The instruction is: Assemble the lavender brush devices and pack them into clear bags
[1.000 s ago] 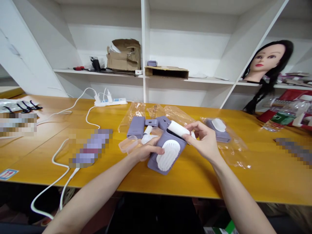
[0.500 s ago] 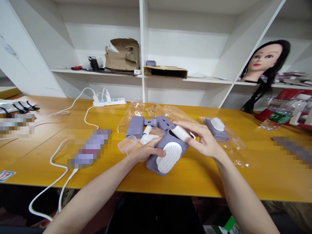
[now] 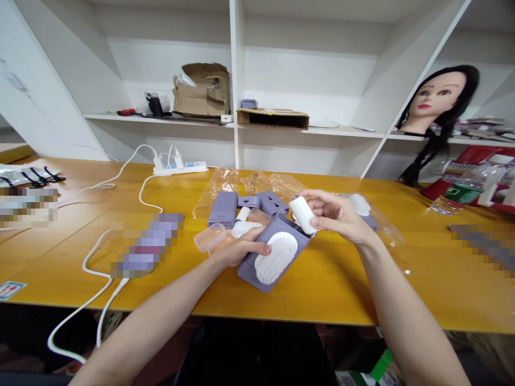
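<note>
My left hand (image 3: 241, 249) is closed around a purple plastic case (image 3: 248, 268), tilted with its open end up and to the right. Its thumb rests at the edge of a white oval ribbed pad (image 3: 277, 257) on the case's front. In my right hand (image 3: 336, 214) a white ribbed roller (image 3: 302, 215) is pinched between thumb and fingers, right at the case's mouth; whether its lower end is still inside I cannot tell. Behind the case lie a purple box (image 3: 223, 208), a purple piece with cut-out holes (image 3: 273, 203) and clear plastic cups (image 3: 209, 237).
Crumpled clear plastic bags (image 3: 225, 179) lie at the back of the wooden table. On the right is another purple case with a white pad (image 3: 359, 205). A power strip (image 3: 180, 168) with white cables, a blurred purple item (image 3: 151, 244) and a water bottle (image 3: 462, 187) stand around.
My right hand has drawn the white roller up and turned it more upright at the case's mouth. The case has tipped further to the right in my left hand.
</note>
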